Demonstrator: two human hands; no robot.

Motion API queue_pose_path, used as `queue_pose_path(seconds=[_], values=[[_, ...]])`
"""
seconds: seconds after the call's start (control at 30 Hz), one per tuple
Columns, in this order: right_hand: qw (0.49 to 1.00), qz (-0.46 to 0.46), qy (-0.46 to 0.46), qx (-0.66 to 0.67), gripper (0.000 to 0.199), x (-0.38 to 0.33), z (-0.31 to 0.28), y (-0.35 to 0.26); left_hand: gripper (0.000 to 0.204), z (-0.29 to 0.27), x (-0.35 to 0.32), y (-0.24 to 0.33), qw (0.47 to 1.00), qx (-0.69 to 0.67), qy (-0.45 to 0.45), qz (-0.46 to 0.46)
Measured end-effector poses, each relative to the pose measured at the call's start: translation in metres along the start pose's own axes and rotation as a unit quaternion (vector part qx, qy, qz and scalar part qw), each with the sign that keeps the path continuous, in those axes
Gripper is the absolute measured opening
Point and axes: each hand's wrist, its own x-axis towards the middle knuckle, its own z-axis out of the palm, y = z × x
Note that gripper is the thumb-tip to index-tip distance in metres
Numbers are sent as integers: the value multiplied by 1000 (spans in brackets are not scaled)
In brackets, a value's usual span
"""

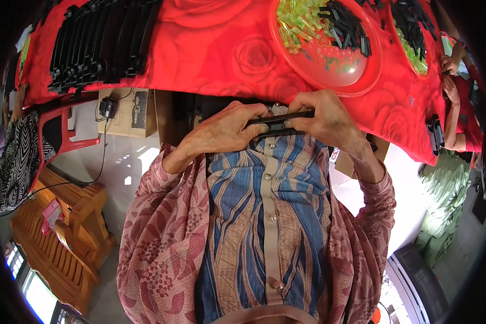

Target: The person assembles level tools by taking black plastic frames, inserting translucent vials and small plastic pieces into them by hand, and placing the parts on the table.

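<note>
Just below the table's near edge, my left hand (pixel 225 129) and my right hand (pixel 327 116) hold a slim black plastic part (pixel 287 116) between them. The left thumb and fingers pinch one end, while the right fingers wrap round the other. A short dark piece (pixel 277 128) shows between the two thumbs; whether it is joined to the long part I cannot tell. Beyond my right hand lies a red plate (pixel 340 90) with clear yellow-green pieces (pixel 297 24) and small black pieces (pixel 346 27) on it. Long black plastic parts (pixel 100 46) stand in a close row at the far left.
A red rose-patterned cloth (pixel 216 48) covers the table. At the right, another person's hands (pixel 451 75) are near a second plate (pixel 416 59). Below the table's left side are a cardboard box (pixel 127 110), a red chair (pixel 65 129), a black cable (pixel 103 162) and a wooden bench (pixel 54 237).
</note>
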Motion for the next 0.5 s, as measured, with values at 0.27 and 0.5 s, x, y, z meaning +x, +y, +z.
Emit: queue_pose_path(seconds=[0.27,0.5], values=[[999,-20,23,20,20,0,4,10,14,2,4,1,1000,21,7,-4],[998,16,-12,53,22,0,1,9,14,5,3,-6,1000,11,13,6]])
